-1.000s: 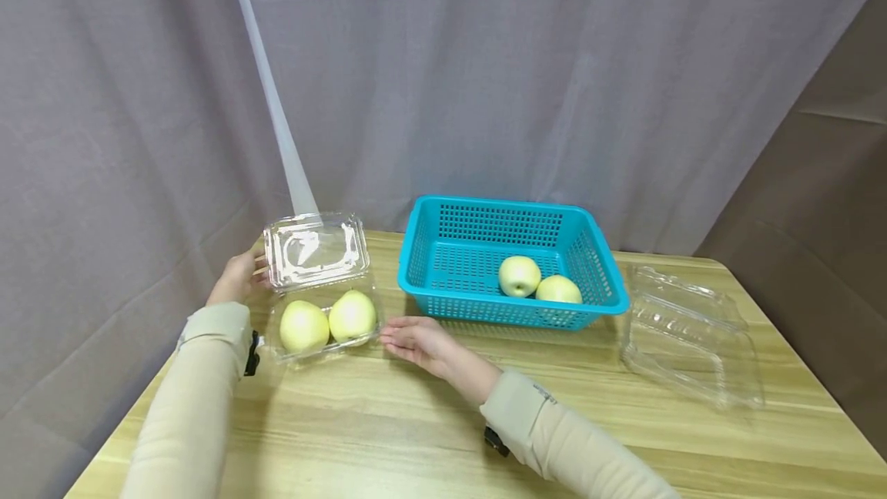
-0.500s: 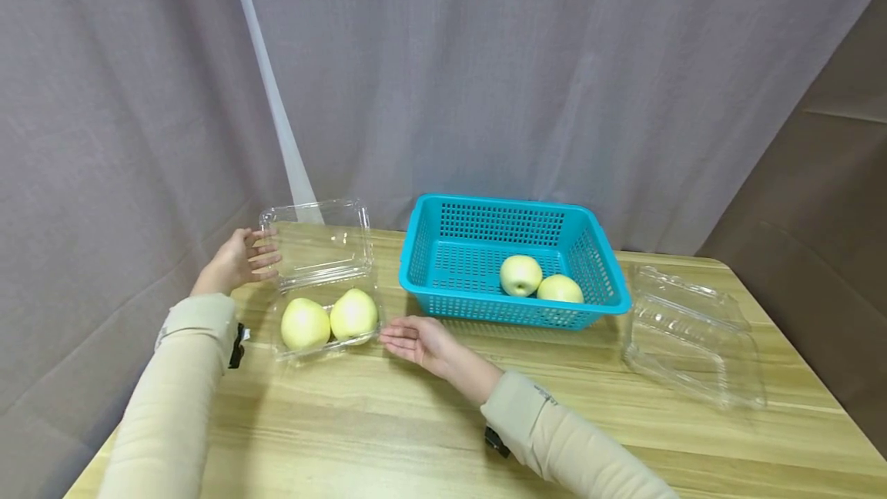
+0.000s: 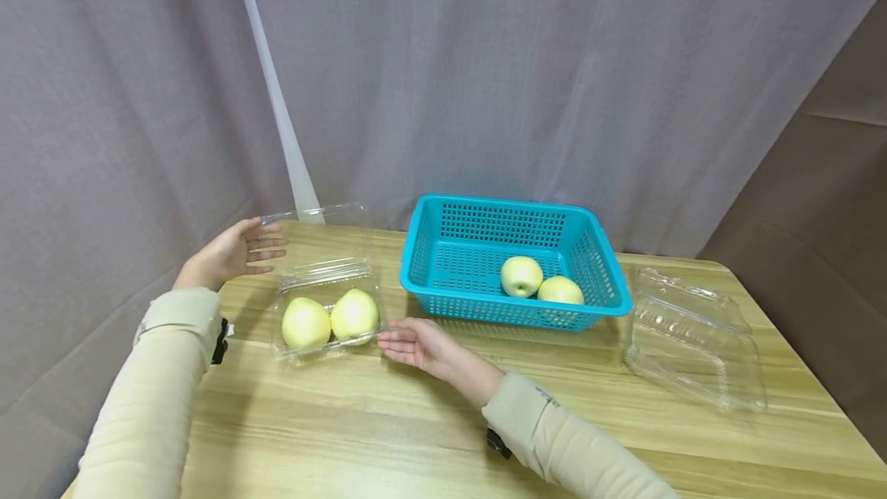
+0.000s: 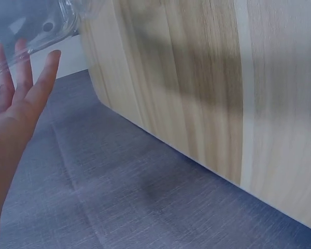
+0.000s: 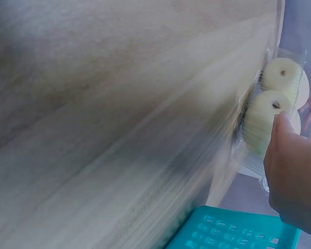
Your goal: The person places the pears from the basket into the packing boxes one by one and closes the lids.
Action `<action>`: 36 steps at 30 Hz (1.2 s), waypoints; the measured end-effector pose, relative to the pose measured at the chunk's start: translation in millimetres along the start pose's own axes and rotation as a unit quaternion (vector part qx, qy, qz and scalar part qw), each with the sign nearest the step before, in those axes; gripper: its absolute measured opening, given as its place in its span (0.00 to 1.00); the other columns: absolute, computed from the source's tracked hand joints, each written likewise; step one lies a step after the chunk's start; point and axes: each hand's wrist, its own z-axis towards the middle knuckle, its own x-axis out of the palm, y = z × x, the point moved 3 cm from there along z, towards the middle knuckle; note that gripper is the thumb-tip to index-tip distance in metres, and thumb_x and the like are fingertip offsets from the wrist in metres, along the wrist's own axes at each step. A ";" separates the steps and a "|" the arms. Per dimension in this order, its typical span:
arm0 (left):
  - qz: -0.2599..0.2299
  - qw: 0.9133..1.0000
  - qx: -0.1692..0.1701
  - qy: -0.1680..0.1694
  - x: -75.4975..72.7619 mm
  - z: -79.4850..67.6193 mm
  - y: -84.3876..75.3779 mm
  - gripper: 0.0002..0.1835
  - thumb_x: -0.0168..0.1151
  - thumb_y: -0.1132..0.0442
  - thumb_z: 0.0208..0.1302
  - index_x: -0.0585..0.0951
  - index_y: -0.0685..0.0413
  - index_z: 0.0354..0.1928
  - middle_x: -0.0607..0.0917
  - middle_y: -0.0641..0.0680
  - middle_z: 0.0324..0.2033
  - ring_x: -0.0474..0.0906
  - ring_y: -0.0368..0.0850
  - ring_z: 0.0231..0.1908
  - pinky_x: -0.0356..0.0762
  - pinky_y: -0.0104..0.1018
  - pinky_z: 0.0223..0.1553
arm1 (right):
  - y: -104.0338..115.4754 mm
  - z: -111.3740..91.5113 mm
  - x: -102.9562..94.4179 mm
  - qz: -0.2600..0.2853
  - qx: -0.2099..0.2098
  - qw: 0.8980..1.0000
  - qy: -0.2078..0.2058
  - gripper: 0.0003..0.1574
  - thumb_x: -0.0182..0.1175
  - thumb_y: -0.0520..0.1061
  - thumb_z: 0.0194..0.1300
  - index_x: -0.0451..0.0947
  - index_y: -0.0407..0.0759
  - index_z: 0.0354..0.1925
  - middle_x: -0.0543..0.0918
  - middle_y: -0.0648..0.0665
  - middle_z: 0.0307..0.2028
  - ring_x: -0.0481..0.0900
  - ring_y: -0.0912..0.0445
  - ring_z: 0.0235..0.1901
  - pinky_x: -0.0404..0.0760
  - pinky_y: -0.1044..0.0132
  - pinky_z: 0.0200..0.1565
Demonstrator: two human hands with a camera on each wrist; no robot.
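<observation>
A clear plastic clamshell box (image 3: 324, 274) lies on the table at the left, with two yellow-green apples (image 3: 306, 323) side by side in its base. Its lid (image 3: 318, 241) stands raised at the back. My left hand (image 3: 235, 252) is spread at the lid's left edge, fingers straight. In the left wrist view, the lid (image 4: 31, 23) overlaps the fingertips of that hand (image 4: 20, 109). At the base's front right corner is my right hand (image 3: 424, 346), palm turned up and fingers extended. The right wrist view has its thumb (image 5: 283, 124) close by the nearer apple (image 5: 262, 122).
Just right of the box, a turquoise plastic basket (image 3: 513, 313) holds two more apples (image 3: 521, 276). A second clear clamshell box (image 3: 686, 337) lies open at the table's right side. Grey curtains (image 3: 485, 83) hang behind the wooden table (image 3: 388, 437).
The lid has swung up and back from its lower, glaring tilt. My left hand has shifted left and slightly up along with it, its fingers now spread. The right hand has stayed in place.
</observation>
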 end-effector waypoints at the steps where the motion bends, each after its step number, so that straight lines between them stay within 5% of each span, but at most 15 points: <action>1: 0.011 1.000 -0.001 -0.002 -0.7 0.8 0.1 0.22 0.26 0.43 0.75 0.75 0.28 0.44 0.82 0.34 0.41 0.79 0.31 0.45 0.70 0.38 0.53 | -0.2 0.0 0.1 0.002 0.000 1.000 0.000 0.29 0.37 0.40 0.73 0.54 0.24 0.66 0.64 0.21 0.61 0.65 0.35 0.63 0.68 0.52 0.64; 4: 0.044 0.999 -0.004 -0.007 -0.7 1.4 0.6 0.19 0.30 0.45 0.75 0.75 0.28 0.42 0.82 0.32 0.40 0.78 0.30 0.45 0.68 0.44 0.59 | -2.8 -0.1 0.7 0.007 0.006 1.000 0.001 0.29 0.37 0.40 0.73 0.55 0.24 0.65 0.64 0.21 0.62 0.65 0.35 0.64 0.67 0.52 0.65; 10: 0.056 0.998 0.007 0.009 3.0 -1.3 2.2 0.15 0.34 0.49 0.76 0.74 0.34 0.44 0.82 0.31 0.41 0.78 0.29 0.46 0.74 0.34 0.54 | -10.0 -1.7 2.9 0.003 0.016 1.000 0.004 0.29 0.38 0.41 0.73 0.56 0.25 0.65 0.65 0.22 0.62 0.66 0.36 0.63 0.67 0.52 0.64; 13: 0.049 0.996 0.049 0.054 4.3 -1.9 3.8 0.13 0.39 0.53 0.75 0.75 0.35 0.46 0.82 0.32 0.44 0.78 0.30 0.48 0.75 0.29 0.50 | -9.8 -1.9 2.7 0.002 0.013 1.000 0.003 0.29 0.38 0.41 0.73 0.56 0.24 0.65 0.65 0.22 0.61 0.67 0.36 0.63 0.68 0.52 0.64; 17: 0.010 0.983 0.106 0.151 -3.4 3.3 12.2 0.11 0.49 0.54 0.71 0.78 0.37 0.50 0.81 0.36 0.50 0.78 0.31 0.51 0.75 0.28 0.52 | -7.8 -1.3 1.2 0.004 0.011 1.000 -0.001 0.28 0.38 0.42 0.72 0.57 0.24 0.64 0.66 0.22 0.61 0.68 0.36 0.62 0.69 0.52 0.63; 20: 0.009 0.979 0.108 0.173 -5.7 4.9 15.5 0.11 0.55 0.52 0.67 0.80 0.38 0.49 0.83 0.37 0.47 0.79 0.31 0.49 0.76 0.26 0.50 | -7.2 -0.7 -0.1 0.006 0.013 1.000 -0.007 0.28 0.38 0.42 0.73 0.58 0.24 0.63 0.67 0.23 0.60 0.69 0.37 0.61 0.69 0.52 0.63; 25: 0.087 0.987 0.078 0.106 8.5 -4.4 8.9 0.10 0.53 0.57 0.69 0.83 0.35 0.43 0.84 0.34 0.41 0.78 0.29 0.43 0.76 0.26 0.46 | -7.3 -0.8 -0.8 0.012 0.015 1.000 -0.002 0.29 0.37 0.43 0.73 0.56 0.23 0.64 0.66 0.22 0.61 0.69 0.37 0.62 0.69 0.52 0.63; 31: 0.188 0.980 0.052 0.046 23.9 -12.7 4.6 0.16 0.49 0.64 0.70 0.82 0.37 0.49 0.81 0.28 0.47 0.74 0.23 0.47 0.72 0.22 0.43 | -6.8 0.7 0.3 0.017 0.012 1.000 -0.002 0.30 0.35 0.44 0.75 0.56 0.23 0.64 0.65 0.22 0.61 0.68 0.36 0.62 0.69 0.52 0.63; 33: 0.197 0.979 0.044 0.031 24.8 -13.5 6.3 0.15 0.51 0.63 0.70 0.82 0.40 0.51 0.80 0.30 0.48 0.74 0.28 0.46 0.73 0.27 0.41 | -6.4 1.0 0.7 0.018 0.012 1.000 -0.003 0.30 0.35 0.44 0.75 0.56 0.23 0.65 0.65 0.22 0.61 0.68 0.36 0.62 0.69 0.52 0.63; 36: 0.230 0.972 0.039 0.031 27.1 -15.1 10.1 0.17 0.52 0.62 0.69 0.77 0.48 0.57 0.78 0.37 0.55 0.72 0.42 0.54 0.71 0.42 0.55 | -6.2 1.6 1.3 0.020 0.012 1.000 -0.003 0.30 0.35 0.45 0.75 0.55 0.23 0.65 0.65 0.22 0.61 0.67 0.36 0.62 0.69 0.52 0.63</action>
